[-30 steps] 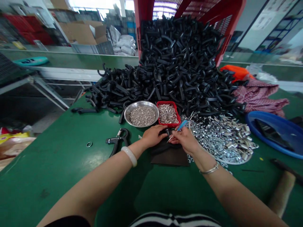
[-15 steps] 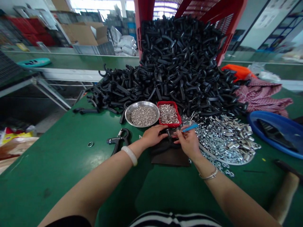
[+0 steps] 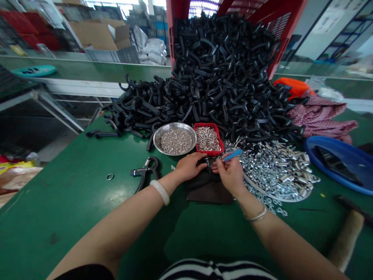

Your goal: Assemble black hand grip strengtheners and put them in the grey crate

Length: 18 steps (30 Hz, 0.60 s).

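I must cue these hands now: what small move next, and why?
Perhaps ease the blue-handled tool slightly toward the metal piece with the right hand: it points that way, and the left hand rests against the black part; tool contact is unclear.

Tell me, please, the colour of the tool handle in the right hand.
The tool handle is blue, best seen in the head view.

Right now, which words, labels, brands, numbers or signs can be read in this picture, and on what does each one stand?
None can be read with certainty.
Teal oval object at far left: dark marks, too blurred to read.
White sheet at upper right: faint marks, too blurred to read.
Blue-handled tool in the right hand: no lettering can be made out.
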Each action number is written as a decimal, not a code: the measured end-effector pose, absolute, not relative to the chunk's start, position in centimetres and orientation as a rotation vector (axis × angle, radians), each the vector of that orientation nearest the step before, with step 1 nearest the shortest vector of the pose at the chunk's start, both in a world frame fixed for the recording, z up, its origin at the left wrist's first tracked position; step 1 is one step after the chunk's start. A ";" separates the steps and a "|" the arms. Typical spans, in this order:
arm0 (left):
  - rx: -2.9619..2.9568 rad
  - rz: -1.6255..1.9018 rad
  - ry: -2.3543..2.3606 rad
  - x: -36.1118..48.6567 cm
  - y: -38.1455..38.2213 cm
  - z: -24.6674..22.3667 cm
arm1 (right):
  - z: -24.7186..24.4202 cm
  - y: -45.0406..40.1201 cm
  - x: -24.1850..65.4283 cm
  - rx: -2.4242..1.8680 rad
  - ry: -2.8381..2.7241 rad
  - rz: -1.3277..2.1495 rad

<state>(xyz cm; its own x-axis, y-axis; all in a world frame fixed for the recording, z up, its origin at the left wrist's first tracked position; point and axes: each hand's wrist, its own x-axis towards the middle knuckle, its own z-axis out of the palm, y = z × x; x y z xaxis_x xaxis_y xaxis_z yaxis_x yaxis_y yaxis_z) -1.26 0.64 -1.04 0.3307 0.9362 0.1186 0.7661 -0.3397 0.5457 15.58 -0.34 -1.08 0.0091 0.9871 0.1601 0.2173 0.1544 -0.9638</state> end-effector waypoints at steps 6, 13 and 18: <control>2.246 0.607 1.478 -1.4 0.8 -1.3 | 0.1 0.1 15.2 -1.224 -1.157 1.424; 2.253 0.583 1.456 -1.5 0.9 -1.0 | -0.3 -1.0 15.7 -1.166 -1.209 1.361; 2.244 0.563 1.471 -1.6 0.9 -1.0 | -1.0 -1.3 16.6 -1.151 -1.281 1.082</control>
